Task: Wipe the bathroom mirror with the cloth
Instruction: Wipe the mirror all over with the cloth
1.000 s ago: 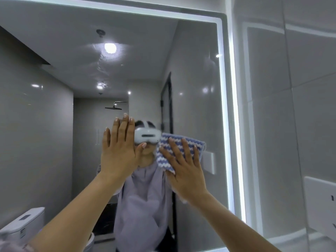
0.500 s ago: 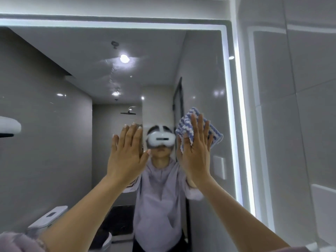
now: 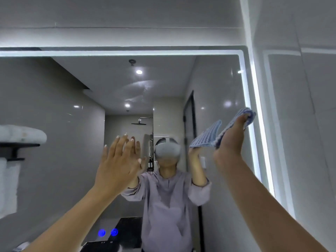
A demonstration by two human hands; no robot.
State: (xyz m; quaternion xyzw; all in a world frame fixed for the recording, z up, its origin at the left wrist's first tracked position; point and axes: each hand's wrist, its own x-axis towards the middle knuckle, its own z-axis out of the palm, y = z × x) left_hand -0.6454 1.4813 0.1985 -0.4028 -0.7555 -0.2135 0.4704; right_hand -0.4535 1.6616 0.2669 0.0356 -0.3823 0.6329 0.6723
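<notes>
My left hand (image 3: 118, 166) lies flat, fingers straight, on the light-edged bathroom mirror (image 3: 54, 106). My right hand (image 3: 231, 139), fingers straight, presses the blue-striped cloth (image 3: 250, 114) to it at right.

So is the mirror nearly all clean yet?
Hard to say how much is done, though the lower glass looks clear. Right now the right hand presses the cloth against the mirror near its lit right edge, while the left hand rests flat on the glass. Faint smears up by the reflected ceiling lights look left to wipe.
</notes>
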